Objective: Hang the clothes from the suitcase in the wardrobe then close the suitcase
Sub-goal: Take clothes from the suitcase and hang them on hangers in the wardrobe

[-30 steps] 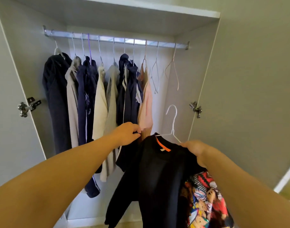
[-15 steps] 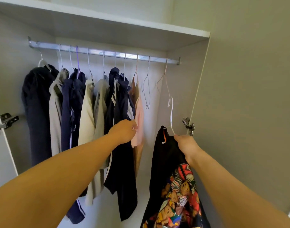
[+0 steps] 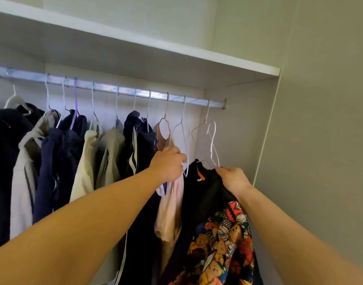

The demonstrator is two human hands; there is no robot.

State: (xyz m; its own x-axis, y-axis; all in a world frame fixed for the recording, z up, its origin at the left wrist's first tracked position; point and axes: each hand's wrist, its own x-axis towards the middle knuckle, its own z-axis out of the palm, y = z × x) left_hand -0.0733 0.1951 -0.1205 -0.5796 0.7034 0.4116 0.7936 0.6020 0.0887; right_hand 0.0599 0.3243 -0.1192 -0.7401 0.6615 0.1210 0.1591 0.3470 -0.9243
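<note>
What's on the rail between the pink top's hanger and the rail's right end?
A white empty hanger and a pinkish empty hanger, shown in the head view.

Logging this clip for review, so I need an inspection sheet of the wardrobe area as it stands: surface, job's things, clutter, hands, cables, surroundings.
Surface: no table; the work is at the rail under a white shelf.
Job's things: black shirt with a cartoon bear print, on a white hanger whose hook is below the rail, not yet hung; suitcase not in view.
Clutter: hung garments fill the rail's left and middle; bare hangers hang toward its right end.
Hands: left hand grips the pink garment; right hand grips the black shirt at its shoulder.
Cables: nothing seen.
Surroundings: open grey door at right.
</note>
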